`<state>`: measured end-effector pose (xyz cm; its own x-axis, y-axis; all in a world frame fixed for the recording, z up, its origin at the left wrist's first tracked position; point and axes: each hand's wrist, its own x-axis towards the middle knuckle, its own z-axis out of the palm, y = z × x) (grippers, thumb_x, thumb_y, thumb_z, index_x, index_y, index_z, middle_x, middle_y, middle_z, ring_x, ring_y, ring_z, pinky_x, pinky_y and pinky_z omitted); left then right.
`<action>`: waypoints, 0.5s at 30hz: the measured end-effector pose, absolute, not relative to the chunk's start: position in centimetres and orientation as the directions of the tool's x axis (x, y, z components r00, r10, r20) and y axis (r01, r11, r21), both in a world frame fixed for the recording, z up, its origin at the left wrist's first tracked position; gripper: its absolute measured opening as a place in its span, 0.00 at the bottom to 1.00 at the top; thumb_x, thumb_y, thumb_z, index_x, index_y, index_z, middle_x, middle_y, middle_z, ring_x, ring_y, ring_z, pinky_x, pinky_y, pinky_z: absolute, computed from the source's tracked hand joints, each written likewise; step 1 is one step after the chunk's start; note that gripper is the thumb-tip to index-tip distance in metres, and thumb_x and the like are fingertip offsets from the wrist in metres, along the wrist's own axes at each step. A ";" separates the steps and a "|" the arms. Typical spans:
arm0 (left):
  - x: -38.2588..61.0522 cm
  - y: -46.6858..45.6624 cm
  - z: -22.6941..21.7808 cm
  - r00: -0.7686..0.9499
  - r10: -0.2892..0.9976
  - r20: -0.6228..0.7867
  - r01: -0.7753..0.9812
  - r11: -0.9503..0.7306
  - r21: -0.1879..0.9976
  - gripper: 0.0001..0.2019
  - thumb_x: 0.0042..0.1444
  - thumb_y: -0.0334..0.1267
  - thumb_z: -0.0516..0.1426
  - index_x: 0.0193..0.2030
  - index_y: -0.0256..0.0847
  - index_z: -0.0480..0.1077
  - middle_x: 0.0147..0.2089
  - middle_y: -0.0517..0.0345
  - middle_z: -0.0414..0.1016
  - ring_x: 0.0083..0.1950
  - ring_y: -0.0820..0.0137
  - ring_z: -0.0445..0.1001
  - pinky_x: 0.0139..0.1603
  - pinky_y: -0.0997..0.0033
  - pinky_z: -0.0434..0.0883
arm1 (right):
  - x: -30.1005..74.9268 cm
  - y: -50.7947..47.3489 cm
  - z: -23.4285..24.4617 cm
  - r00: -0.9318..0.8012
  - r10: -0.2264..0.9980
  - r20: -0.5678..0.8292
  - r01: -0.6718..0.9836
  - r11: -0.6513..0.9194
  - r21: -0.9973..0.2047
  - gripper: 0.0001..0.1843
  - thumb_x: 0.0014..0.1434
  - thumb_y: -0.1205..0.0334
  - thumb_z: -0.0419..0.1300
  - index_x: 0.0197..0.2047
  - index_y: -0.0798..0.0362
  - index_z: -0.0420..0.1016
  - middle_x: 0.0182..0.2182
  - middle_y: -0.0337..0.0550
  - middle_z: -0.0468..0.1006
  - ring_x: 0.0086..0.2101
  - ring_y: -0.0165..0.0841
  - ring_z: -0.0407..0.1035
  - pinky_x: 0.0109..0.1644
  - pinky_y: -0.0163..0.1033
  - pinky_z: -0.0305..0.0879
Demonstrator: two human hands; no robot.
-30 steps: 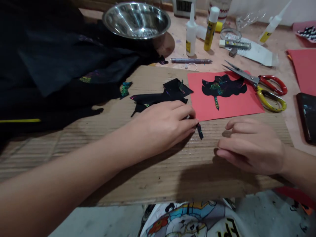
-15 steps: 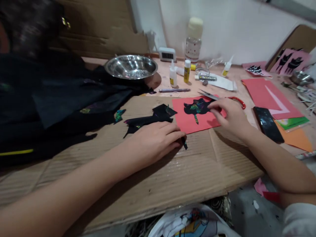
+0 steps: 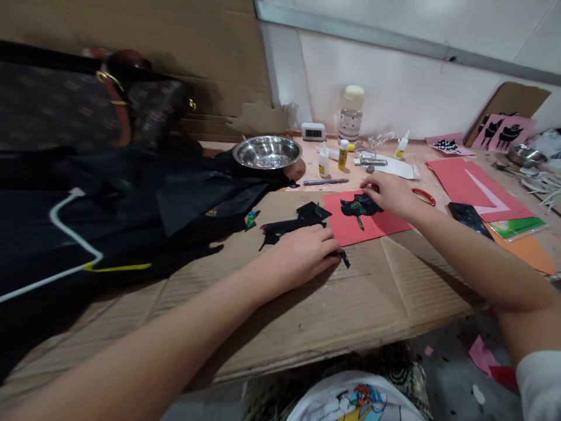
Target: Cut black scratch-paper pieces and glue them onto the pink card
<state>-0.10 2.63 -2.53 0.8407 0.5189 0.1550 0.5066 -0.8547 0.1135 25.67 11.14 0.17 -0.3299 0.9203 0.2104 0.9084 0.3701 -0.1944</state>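
My left hand (image 3: pixel 309 250) rests on the cardboard with its fingers curled together. A short black strip (image 3: pixel 346 259) sticks out from its fingertips, beside the lower left corner of a red paper sheet (image 3: pixel 350 234). Black cut pieces with glittery patches (image 3: pixel 291 224) lie just beyond this hand. On the red sheet is a black cutout (image 3: pixel 360 204) with a green glittery stem. My right hand (image 3: pixel 388 192) is above the sheet's upper edge, thumb and fingers drawn together; what they pinch is hidden. Scissors show only a red handle (image 3: pixel 423 196) behind the right wrist.
Black fabric (image 3: pixel 184 199) covers the left side. Behind the sheet are a metal bowl (image 3: pixel 267 153), glue bottles (image 3: pixel 323 161), a pen (image 3: pixel 325 182) and a clear bottle (image 3: pixel 350 120). A phone (image 3: pixel 468 219) and coloured papers (image 3: pixel 460 181) lie at the right.
My right hand has shifted from the cutout's right edge to the red sheet's upper edge, covering the scissor blades. My left hand keeps its place; the view has tilted up and left.
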 end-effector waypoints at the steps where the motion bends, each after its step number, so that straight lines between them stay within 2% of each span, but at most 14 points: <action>1: -0.1 2.6 -2.5 0.837 0.528 0.146 0.514 -0.849 0.122 0.08 0.69 0.38 0.59 0.48 0.39 0.78 0.46 0.52 0.80 0.47 0.62 0.77 0.49 0.62 0.73 | 25.7 12.0 0.6 -0.305 0.929 0.211 0.920 0.344 -0.186 0.15 0.66 0.66 0.58 0.51 0.51 0.83 0.50 0.51 0.84 0.48 0.45 0.77 0.52 0.48 0.71; 4: -0.1 2.5 -2.3 0.833 0.544 0.104 0.530 -0.837 0.133 0.09 0.70 0.39 0.57 0.50 0.39 0.77 0.52 0.50 0.79 0.50 0.60 0.77 0.51 0.60 0.74 | 27.5 14.0 1.3 -0.224 0.956 0.192 0.951 0.257 -0.172 0.24 0.63 0.60 0.65 0.62 0.52 0.76 0.57 0.55 0.79 0.52 0.48 0.75 0.53 0.48 0.70; 6: 0.0 2.5 -2.3 0.834 0.547 0.071 0.535 -0.834 0.137 0.10 0.71 0.39 0.56 0.51 0.39 0.77 0.54 0.49 0.79 0.51 0.60 0.77 0.52 0.59 0.74 | 29.4 14.4 0.9 -0.166 0.981 0.103 0.968 0.182 -0.175 0.29 0.58 0.54 0.70 0.61 0.52 0.76 0.55 0.55 0.81 0.50 0.50 0.76 0.49 0.48 0.70; 8: 0.1 2.6 -2.3 0.835 0.548 0.055 0.536 -0.832 0.142 0.10 0.71 0.39 0.56 0.51 0.39 0.77 0.54 0.49 0.79 0.51 0.59 0.77 0.52 0.59 0.74 | 31.2 14.2 0.1 -0.117 0.993 0.009 0.974 0.116 -0.196 0.21 0.58 0.52 0.69 0.52 0.52 0.80 0.45 0.53 0.85 0.42 0.48 0.78 0.42 0.46 0.69; 11: 0.1 2.7 -2.3 0.837 0.543 0.070 0.530 -0.836 0.146 0.10 0.70 0.38 0.56 0.50 0.40 0.77 0.53 0.49 0.79 0.50 0.60 0.77 0.51 0.60 0.74 | 32.7 13.7 -1.1 -0.129 0.992 -0.008 0.967 0.124 -0.224 0.09 0.61 0.54 0.66 0.38 0.50 0.81 0.36 0.47 0.85 0.35 0.42 0.77 0.37 0.43 0.66; 13: 0.1 2.7 -2.3 0.839 0.537 0.090 0.522 -0.840 0.149 0.09 0.70 0.38 0.57 0.49 0.40 0.77 0.53 0.50 0.79 0.49 0.61 0.77 0.50 0.61 0.73 | 33.0 13.6 -1.3 -0.121 0.992 0.041 0.962 0.127 -0.243 0.08 0.62 0.55 0.65 0.37 0.50 0.80 0.37 0.46 0.85 0.36 0.41 0.77 0.38 0.42 0.66; 15: 0.1 2.7 -2.4 0.837 0.536 0.105 0.520 -0.841 0.151 0.08 0.70 0.37 0.57 0.48 0.40 0.78 0.52 0.51 0.79 0.49 0.62 0.77 0.49 0.62 0.73 | 33.4 13.9 -1.0 -0.069 0.991 0.118 0.959 0.098 -0.267 0.10 0.64 0.54 0.64 0.41 0.51 0.80 0.39 0.47 0.85 0.38 0.41 0.77 0.40 0.42 0.67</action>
<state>0.06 2.73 -2.37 0.8374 0.5364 0.1052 0.5197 -0.8409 0.1510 33.36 13.91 -0.96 -0.0686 0.9907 0.1176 0.9586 0.0981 -0.2672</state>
